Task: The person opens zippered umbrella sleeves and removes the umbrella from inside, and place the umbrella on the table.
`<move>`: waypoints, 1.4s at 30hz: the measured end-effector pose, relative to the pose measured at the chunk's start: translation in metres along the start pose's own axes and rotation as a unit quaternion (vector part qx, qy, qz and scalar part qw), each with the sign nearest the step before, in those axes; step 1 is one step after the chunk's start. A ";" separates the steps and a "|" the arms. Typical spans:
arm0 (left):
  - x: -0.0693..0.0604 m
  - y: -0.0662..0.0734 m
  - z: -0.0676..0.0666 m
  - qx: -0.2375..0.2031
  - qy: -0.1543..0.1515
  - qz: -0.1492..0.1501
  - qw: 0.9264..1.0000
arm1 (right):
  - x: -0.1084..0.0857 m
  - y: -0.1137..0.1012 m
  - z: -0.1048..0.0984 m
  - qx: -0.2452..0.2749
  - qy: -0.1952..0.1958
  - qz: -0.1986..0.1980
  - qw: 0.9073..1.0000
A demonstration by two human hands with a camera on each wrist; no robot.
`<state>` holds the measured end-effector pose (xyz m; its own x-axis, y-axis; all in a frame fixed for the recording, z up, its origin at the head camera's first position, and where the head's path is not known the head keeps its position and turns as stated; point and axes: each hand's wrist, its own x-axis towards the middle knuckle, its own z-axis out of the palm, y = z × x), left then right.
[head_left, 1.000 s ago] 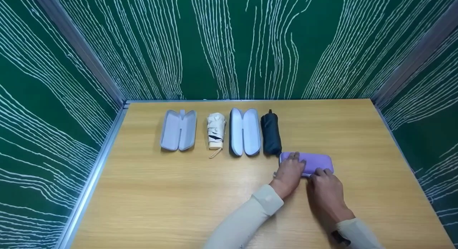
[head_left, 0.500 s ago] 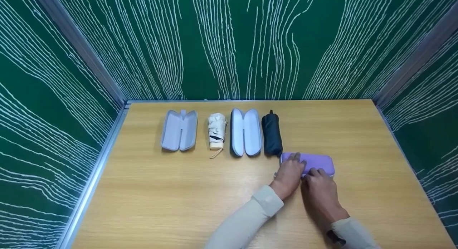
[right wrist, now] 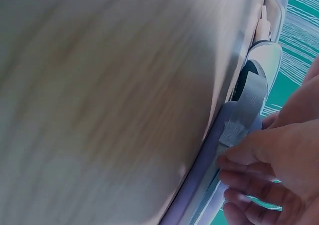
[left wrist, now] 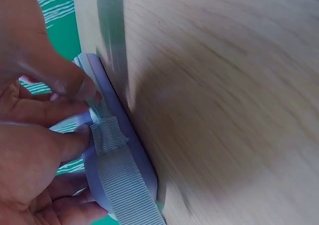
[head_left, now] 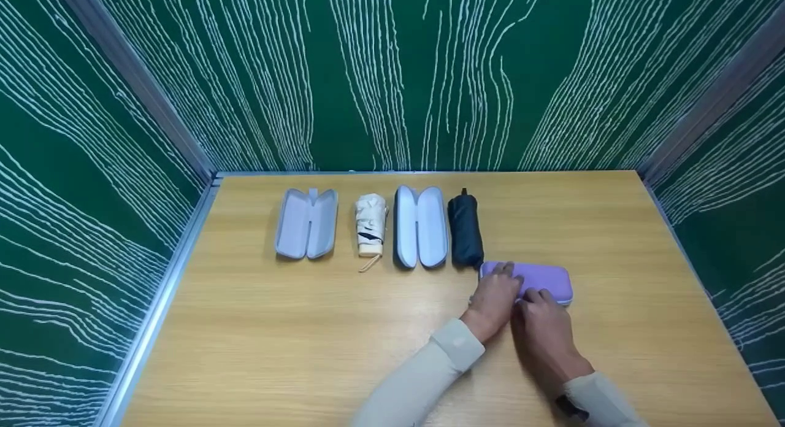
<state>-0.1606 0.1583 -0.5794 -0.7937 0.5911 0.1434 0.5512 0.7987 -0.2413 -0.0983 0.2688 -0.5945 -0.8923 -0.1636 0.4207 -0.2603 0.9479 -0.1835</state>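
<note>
A purple zippered hard case lies closed-looking on the table at the right. My left hand holds its left part, fingers across the top; in the left wrist view the thumb presses beside a grey ribbed strap. My right hand is at the front edge, close beside the left; thumb and finger pinch the zipper pull, mostly hidden by the fingertips. In the right wrist view the pinching fingers are right at the strap's base. What the case holds is hidden.
Behind the case lie a black folded umbrella, an open glasses case with pale lining, a cream folded umbrella and an open grey glasses case. The wooden table is bounded by green, white-lined walls.
My right hand has slid left along the front edge of the purple case towards my left hand. The left hand and the case have stayed nearly still.
</note>
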 end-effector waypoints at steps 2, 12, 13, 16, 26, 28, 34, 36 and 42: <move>-0.001 0.000 0.001 0.000 0.014 -0.003 1.000 | 0.000 -0.001 0.002 0.004 0.010 -0.008 1.000; -0.003 0.002 0.001 0.018 -0.003 0.002 1.000 | 0.000 0.000 -0.003 0.016 -0.037 0.002 0.999; -0.004 0.002 0.001 0.019 -0.002 0.003 1.000 | 0.000 0.001 -0.005 0.019 -0.047 0.008 0.999; -0.005 0.002 0.002 0.015 0.003 0.000 1.000 | 0.002 0.008 -0.011 0.029 -0.074 0.028 0.996; -0.006 0.002 0.001 0.020 0.011 -0.004 1.000 | 0.007 0.043 -0.022 0.048 -0.022 0.002 0.999; -0.005 0.001 0.001 0.011 0.011 -0.002 1.000 | 0.008 0.051 -0.023 0.043 -0.019 -0.018 0.999; -0.003 -0.002 0.001 -0.015 0.004 0.003 1.000 | 0.010 0.071 -0.022 0.039 -0.042 -0.065 0.996; -0.003 -0.003 0.001 -0.018 0.000 0.006 1.000 | 0.010 0.075 -0.022 0.044 -0.055 -0.068 0.995; -0.004 -0.004 0.003 -0.014 0.002 0.015 1.000 | 0.012 0.081 -0.024 0.059 -0.122 -0.056 0.989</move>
<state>-0.1602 0.1525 -0.5819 -0.7758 0.6153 0.1399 0.5818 0.7834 -0.2188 -0.1213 0.3497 -0.5830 -0.9141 -0.3402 0.2205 -0.3908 0.8841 -0.2561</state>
